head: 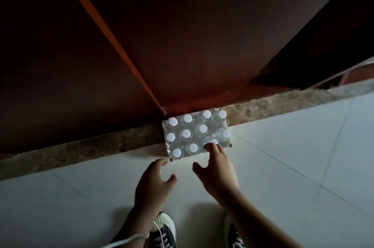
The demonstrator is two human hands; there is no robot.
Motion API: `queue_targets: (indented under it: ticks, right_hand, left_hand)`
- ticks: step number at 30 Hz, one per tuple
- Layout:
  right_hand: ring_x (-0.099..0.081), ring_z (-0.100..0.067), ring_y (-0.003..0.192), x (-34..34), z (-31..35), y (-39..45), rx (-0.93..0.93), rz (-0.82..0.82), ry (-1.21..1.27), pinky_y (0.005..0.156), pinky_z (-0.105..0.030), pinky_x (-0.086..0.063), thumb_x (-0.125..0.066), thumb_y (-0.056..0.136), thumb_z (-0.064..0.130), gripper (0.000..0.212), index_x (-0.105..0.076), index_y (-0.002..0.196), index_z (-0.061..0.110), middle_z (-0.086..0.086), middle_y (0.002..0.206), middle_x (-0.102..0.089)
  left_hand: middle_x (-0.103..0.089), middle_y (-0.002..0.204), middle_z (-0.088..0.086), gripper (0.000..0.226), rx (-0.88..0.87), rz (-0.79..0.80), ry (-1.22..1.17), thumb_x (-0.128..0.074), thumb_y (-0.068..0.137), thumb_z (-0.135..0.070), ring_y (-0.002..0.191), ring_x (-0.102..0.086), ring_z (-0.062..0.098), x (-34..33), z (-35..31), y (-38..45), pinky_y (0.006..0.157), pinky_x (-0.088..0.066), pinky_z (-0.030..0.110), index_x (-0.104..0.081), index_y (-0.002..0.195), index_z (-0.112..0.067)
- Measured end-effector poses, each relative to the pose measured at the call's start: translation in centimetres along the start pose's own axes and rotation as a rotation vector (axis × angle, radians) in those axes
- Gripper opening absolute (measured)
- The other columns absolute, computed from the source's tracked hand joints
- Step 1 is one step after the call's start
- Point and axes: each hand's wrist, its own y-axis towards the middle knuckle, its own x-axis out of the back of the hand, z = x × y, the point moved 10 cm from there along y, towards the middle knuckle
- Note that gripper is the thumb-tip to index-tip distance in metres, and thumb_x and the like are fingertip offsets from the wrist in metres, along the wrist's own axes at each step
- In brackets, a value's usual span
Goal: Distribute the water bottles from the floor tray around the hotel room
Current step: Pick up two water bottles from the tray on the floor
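With the tray [167, 147] of capped bottles [186, 133] on the floor [283, 166] against the door [192, 45], right hand [217, 170] fingers, spread wide, should close squarely below the near-right cap [212, 141]; left hand [153, 183] hangs empty, loosely spread.

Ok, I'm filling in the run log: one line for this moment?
stage: reaching | right hand: fingertips on a bottle cap | left hand: open, near tray corner | bottles upright | nothing lifted

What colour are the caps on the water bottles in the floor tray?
White caps on every bottle, seen best in the head view.
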Motion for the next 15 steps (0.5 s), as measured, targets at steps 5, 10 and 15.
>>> queue_targets:
  ticks: [5,10,15]
  right_hand:
    - [-0.062,-0.023,0.106,-9.8,-4.3,6.6,-0.037,-0.003,0.038,0.067,-0.030,-0.045,-0.070,0.080,0.030,0.068,-0.035,0.139,0.024,0.007,0.138,-0.047]
    - [-0.066,-0.021,0.097,-14.9,-8.8,10.5,-0.068,-0.063,0.078,0.071,-0.032,-0.051,-0.075,0.074,0.028,0.074,-0.036,0.137,0.032,0.009,0.134,-0.057]
    - [-0.067,-0.026,0.100,-16.9,-10.3,12.9,-0.105,-0.088,0.133,0.066,-0.028,-0.041,-0.076,0.069,0.043,0.063,-0.047,0.124,0.036,0.006,0.111,-0.071]
  left_hand:
    - [-0.063,0.119,-0.018,0.052,-0.028,-0.021,-0.110,-0.072,0.075,-0.029,0.113,-0.058,0.009,-7.4,5.4,7.1,0.089,-0.050,0.032,-0.053,0.123,-0.036]
    - [-0.068,0.109,-0.021,0.059,-0.097,-0.054,-0.212,-0.081,0.069,-0.027,0.098,-0.065,0.005,-12.4,6.6,11.3,0.078,-0.053,0.028,-0.052,0.119,-0.038]
    - [-0.071,0.109,-0.018,0.064,-0.137,-0.180,-0.178,-0.082,0.066,-0.040,0.097,-0.069,0.017,-14.1,8.1,12.2,0.072,-0.053,0.028,-0.052,0.122,-0.038]
